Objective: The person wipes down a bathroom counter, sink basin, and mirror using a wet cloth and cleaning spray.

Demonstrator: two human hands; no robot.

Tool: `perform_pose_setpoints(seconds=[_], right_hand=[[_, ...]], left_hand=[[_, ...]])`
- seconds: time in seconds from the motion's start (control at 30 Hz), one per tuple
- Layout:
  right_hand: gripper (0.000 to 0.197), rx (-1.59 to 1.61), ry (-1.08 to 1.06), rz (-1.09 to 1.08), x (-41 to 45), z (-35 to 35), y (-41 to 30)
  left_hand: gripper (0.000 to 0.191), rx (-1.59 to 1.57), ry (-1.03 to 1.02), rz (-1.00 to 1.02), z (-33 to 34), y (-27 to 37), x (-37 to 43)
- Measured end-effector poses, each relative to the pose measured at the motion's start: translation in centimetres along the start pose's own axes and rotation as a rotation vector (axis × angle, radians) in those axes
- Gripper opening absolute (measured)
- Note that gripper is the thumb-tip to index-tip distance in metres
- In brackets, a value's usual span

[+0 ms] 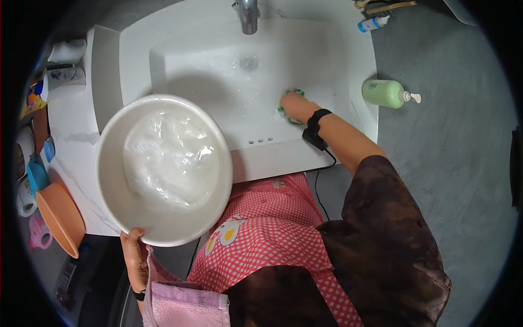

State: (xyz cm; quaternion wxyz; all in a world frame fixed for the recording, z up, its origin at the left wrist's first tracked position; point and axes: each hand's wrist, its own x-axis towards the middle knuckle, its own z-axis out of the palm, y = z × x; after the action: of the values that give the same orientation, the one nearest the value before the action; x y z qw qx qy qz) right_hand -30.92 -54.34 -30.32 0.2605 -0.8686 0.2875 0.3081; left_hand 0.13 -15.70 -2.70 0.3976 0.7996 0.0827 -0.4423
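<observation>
My left hand (135, 253) grips the near rim of a white basin (163, 229), thumb over the edge. Soapy, sudsy water (167, 163) lies inside the basin, which is held over the left front edge of the sink. A pink towel (184, 304) hangs by my left wrist. In the white sink (310, 53), my right hand (299, 107) is closed around a green scrubbing pad (295, 92) and presses it to the sink's right side. Foam and water streaks run across the sink floor near the drain (249, 63).
The chrome faucet (248, 18) stands at the sink's back. A green pump bottle (384, 93), a small spray bottle (373, 24) and a wooden-handled brush (391, 8) sit at the right rim. An orange basin (61, 216) and several bottles line the left. A black cable (322, 200) hangs from my right wrist device.
</observation>
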Motion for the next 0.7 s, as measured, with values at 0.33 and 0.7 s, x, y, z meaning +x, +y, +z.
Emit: perform_pose_setpoints(seconds=[0.33, 0.7], right_hand=[[0.013, -0.18, 0.213, 0.118, -2.4, -4.6, 3.9], [0.016, -0.046, 0.611, 0.158, -6.3, -8.4, 3.2]], left_hand=[[0.028, -0.051, 0.041, -0.031, 0.4, -0.8, 0.2], [0.047, -0.13, -0.007, -0.127, -2.6, -3.3, 1.5]])
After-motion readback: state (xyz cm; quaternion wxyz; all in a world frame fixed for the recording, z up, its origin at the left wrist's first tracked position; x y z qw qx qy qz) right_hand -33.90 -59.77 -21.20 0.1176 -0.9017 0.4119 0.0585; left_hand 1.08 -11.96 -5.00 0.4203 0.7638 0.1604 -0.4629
